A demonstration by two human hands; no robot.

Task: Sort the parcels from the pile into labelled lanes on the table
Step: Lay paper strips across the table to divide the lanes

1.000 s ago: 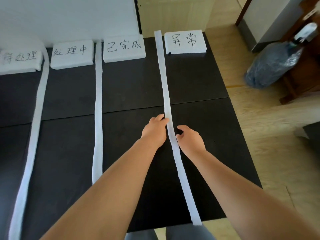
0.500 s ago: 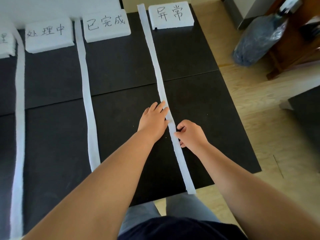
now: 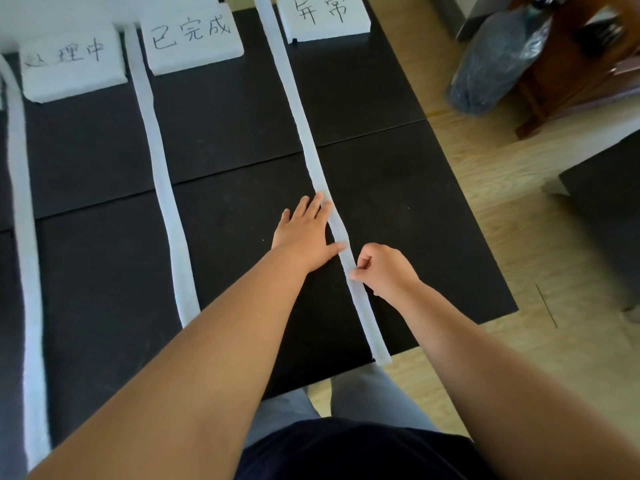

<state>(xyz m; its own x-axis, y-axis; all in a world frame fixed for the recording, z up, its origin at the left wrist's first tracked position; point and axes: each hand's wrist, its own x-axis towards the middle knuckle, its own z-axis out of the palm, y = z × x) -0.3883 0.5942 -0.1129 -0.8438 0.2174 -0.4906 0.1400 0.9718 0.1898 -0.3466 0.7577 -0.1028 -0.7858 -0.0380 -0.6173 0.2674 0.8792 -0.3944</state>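
Note:
Three white foam strips divide the black table into lanes. The right strip runs from the far edge to the near edge. My left hand lies flat with spread fingers, its fingertips and thumb touching that strip's left side. My right hand pinches the strip's right edge between thumb and fingers. White foam label blocks with handwritten characters stand at the far end: one in the right lane, one in the middle lane, one to the left. No parcels are in view.
The middle strip and the left strip lie on the table. A dark plastic-wrapped bundle leans on wooden furniture on the floor at right. The table's right edge borders wooden flooring.
The view has tilted down and nearer. My left hand has flattened and spread against the strip; my right hand has slid slightly toward me along it and closed into a pinch.

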